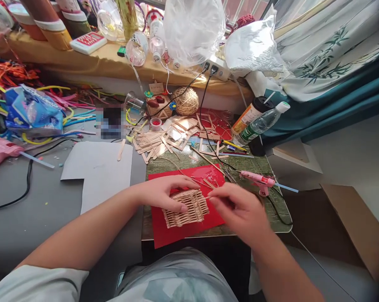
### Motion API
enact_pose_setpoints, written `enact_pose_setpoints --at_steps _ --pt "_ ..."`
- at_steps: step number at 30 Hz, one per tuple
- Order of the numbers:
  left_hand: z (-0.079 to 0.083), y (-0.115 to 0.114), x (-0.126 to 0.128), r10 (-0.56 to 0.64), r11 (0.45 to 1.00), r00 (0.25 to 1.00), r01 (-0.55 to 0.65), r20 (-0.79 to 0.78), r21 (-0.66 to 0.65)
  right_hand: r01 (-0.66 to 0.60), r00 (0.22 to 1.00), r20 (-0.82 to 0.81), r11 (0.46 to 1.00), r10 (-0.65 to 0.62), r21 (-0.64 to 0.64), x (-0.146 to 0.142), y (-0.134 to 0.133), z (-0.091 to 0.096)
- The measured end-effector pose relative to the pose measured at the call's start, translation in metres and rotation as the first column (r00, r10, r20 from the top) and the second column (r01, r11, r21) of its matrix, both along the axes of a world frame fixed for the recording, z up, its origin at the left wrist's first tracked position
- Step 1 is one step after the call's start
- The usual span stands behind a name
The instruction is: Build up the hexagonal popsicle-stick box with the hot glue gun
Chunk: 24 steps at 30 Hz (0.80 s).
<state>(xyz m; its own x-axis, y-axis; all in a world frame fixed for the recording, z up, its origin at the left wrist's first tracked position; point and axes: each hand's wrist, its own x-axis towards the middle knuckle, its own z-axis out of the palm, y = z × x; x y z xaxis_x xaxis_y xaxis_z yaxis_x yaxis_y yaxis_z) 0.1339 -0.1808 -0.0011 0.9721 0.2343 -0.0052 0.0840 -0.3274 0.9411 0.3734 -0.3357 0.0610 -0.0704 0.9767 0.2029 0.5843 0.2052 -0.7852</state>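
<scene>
Messy worktop, loads of craft sticks piled toward the back. Left hand has its grip closed on a slatted piece over the red sheet; right hand pinches a thin pale strip at the piece's right end, pink glue gun nearby.

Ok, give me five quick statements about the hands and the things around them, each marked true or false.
1. The left hand holds the slatted piece. True.
2. The sheet under it is blue. False; it is a red sheet.
3. The right hand is at the slatted piece's right edge. True.
4. Only one glue gun is in view. False; one pink gun is at right, another at left.
5. Loose sticks lie beyond the hands. True.
</scene>
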Motion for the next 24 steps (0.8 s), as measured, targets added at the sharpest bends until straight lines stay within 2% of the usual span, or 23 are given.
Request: enact_pose_setpoints --at_steps 1,3,6,8,10,14,17,24 --pt "0.000 -0.001 0.000 0.011 1.000 1.000 -0.011 0.014 -0.009 -0.085 0.995 0.044 0.996 0.085 0.007 -0.009 -0.001 -0.003" --pt "-0.001 -0.003 0.001 0.036 0.999 0.998 -0.035 0.043 -0.035 -0.132 0.987 0.100 0.990 0.127 0.049 -0.026 -0.001 -0.012" --pt "-0.001 -0.007 0.001 0.094 0.985 0.995 -0.089 0.027 -0.148 -0.074 0.993 0.100 0.989 0.061 0.130 -0.038 0.001 -0.026" --pt "0.001 -0.009 0.001 0.138 0.961 0.990 -0.131 0.012 -0.245 -0.015 0.996 0.091 0.990 0.003 0.138 -0.038 0.001 -0.032" --pt "0.004 -0.011 0.001 0.153 0.951 0.988 -0.140 0.027 -0.275 0.034 0.996 0.075 0.992 -0.043 0.118 -0.035 -0.001 -0.036" --pt "0.007 -0.013 0.002 0.149 0.977 0.988 -0.140 0.043 -0.164 0.082 0.996 0.011 0.995 -0.083 0.063 -0.025 -0.005 -0.038" --pt "0.005 -0.012 0.004 0.145 0.988 0.985 -0.140 0.089 -0.061 0.087 0.996 0.018 0.993 -0.089 0.084 -0.016 -0.003 -0.032" --pt "0.001 -0.016 0.008 0.079 0.994 0.968 -0.094 0.240 0.050 -0.044 0.992 0.125 0.992 0.030 0.118 -0.004 0.014 -0.010"
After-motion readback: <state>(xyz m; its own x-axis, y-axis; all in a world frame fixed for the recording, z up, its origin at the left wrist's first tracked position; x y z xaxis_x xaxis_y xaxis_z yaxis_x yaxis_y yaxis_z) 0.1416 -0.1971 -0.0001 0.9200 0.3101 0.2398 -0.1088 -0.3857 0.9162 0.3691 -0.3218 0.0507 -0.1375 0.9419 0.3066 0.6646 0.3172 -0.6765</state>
